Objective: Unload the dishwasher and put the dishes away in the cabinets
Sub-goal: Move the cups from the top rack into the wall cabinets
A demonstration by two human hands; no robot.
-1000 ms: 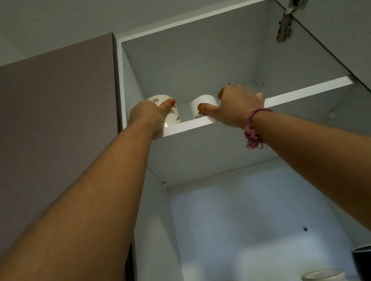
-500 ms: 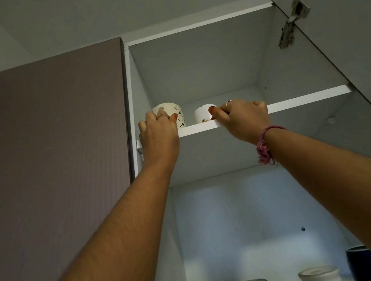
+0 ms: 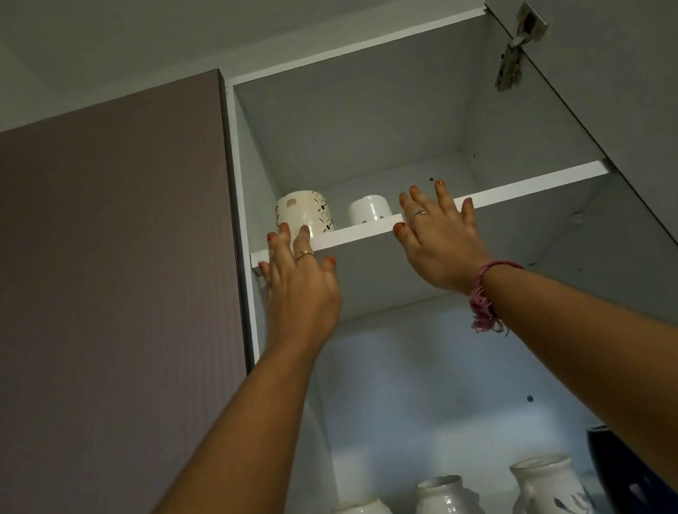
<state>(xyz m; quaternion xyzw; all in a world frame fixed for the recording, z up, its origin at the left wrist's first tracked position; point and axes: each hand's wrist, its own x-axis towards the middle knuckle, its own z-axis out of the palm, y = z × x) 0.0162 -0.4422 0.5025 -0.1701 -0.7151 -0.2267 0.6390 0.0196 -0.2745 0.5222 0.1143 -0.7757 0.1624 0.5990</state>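
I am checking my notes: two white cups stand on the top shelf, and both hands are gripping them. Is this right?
Not quite. The head view shows two cups on the top shelf, but the left hand and right hand have open, spread fingers and grip nothing.

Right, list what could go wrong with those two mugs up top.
1. Both mugs stand close to the front edge of the shelf; a bump could tip one off.
2. The left hand has open fingers right by the patterned mug, so a stray brush may nudge it.
3. The shelf is seen from below, so depth behind the mugs is hard to judge.
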